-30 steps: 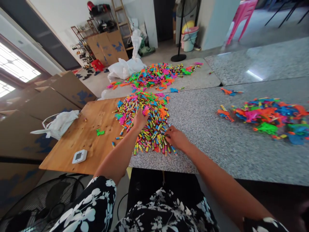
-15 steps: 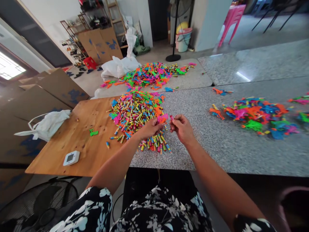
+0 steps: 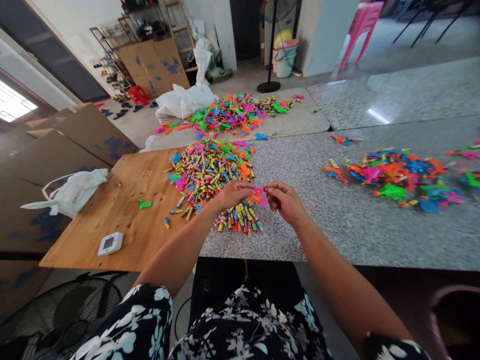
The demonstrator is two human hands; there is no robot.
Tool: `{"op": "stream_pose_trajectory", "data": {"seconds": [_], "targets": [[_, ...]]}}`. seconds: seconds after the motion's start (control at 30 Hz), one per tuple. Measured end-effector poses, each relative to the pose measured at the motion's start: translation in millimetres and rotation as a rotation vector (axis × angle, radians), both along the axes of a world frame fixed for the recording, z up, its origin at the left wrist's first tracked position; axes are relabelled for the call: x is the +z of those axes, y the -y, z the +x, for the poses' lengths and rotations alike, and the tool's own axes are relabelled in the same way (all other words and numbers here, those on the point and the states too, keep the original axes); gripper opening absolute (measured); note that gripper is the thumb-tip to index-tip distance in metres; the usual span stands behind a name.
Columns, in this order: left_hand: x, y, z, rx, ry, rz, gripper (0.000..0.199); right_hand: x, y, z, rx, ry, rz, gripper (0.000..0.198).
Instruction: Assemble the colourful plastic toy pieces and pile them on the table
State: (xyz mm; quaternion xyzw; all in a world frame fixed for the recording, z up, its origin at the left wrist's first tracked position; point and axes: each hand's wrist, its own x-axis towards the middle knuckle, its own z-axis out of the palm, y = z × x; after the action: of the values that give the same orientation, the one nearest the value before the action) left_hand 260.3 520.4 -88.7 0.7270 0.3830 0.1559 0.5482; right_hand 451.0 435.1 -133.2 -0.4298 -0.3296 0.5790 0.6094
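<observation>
My left hand (image 3: 234,196) is closed on a small pink and orange plastic toy gun (image 3: 261,198), over the front of the near pile. Opposite it, my right hand (image 3: 284,196) pinches a small candy tube, mostly covered by the fingers, with its reddish tip against the toy gun. Whether the two parts are joined cannot be made out. Beneath and behind my left hand spreads a heap of candy tubes (image 3: 213,172) with yellow, red and blue wrappers, mixed with bright toy guns. More tubes (image 3: 243,218) lie at the heap's front edge.
To the right lies a pile of toy guns with tubes attached (image 3: 401,175). Another mixed pile (image 3: 236,115) sits at the back beside white bags (image 3: 183,102). On the wooden board (image 3: 135,175) are a white digital timer (image 3: 110,243), a green toy gun (image 3: 144,203) and a plastic bag (image 3: 73,192).
My hands have come together, so the tube in my right hand now meets the toy gun. The toy gun has turned, its pink part hanging lower.
</observation>
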Motion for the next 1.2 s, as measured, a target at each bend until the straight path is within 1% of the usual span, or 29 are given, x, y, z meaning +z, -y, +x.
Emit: {"op": "stream_pose_trajectory", "data": {"seconds": [0.1,0.2,0.33,0.5,0.7,0.77,0.83,0.93,1.0,1.07,1.1,1.13,1.2], "targets": [[-1.9,-3,0,0.014,-0.021,-0.014,0.046,-2,3,-1,0.001,-0.046,-0.004,0.028],[-2.4,-4,1,-0.016,-0.035,0.034,0.043,-3,5,-2,-0.002,-0.052,-0.012,0.03],[-1.1,-3,2,-0.06,-0.028,0.137,0.037,-7,8,0,0.014,0.009,-0.017,0.034],[0.8,2,3,-0.091,-0.075,0.182,0.034,-10,15,7,0.061,0.098,-0.014,0.037],[11.2,7,10,-0.119,-0.053,0.181,0.029,-12,23,12,0.119,-0.036,-0.068,0.038],[13.7,8,11,-0.116,-0.065,0.19,0.027,-13,25,13,0.126,0.008,-0.062,0.039],[12.5,10,13,-0.107,-0.069,0.202,0.026,-13,27,14,0.128,0.112,-0.039,0.039],[3.0,12,18,-0.086,-0.048,0.18,0.026,-16,31,14,0.115,0.264,-0.015,0.04],[-6.8,8,23,-0.097,-0.054,0.154,0.028,-20,32,19,0.103,0.294,-0.039,0.039],[-17.2,-3,30,-0.083,-0.11,0.158,0.03,-27,30,33,0.054,0.265,-0.105,0.036],[-22.2,-12,34,-0.039,-0.159,0.185,0.031,-30,28,43,-0.023,0.234,-0.143,0.034],[-26.9,-22,37,0.038,-0.22,0.226,0.032,-34,26,55,-0.147,0.186,-0.17,0.033],[-35.6,-45,41,0.247,-0.362,0.319,0.031,-41,18,78,-0.465,0.052,-0.174,0.033]]}}
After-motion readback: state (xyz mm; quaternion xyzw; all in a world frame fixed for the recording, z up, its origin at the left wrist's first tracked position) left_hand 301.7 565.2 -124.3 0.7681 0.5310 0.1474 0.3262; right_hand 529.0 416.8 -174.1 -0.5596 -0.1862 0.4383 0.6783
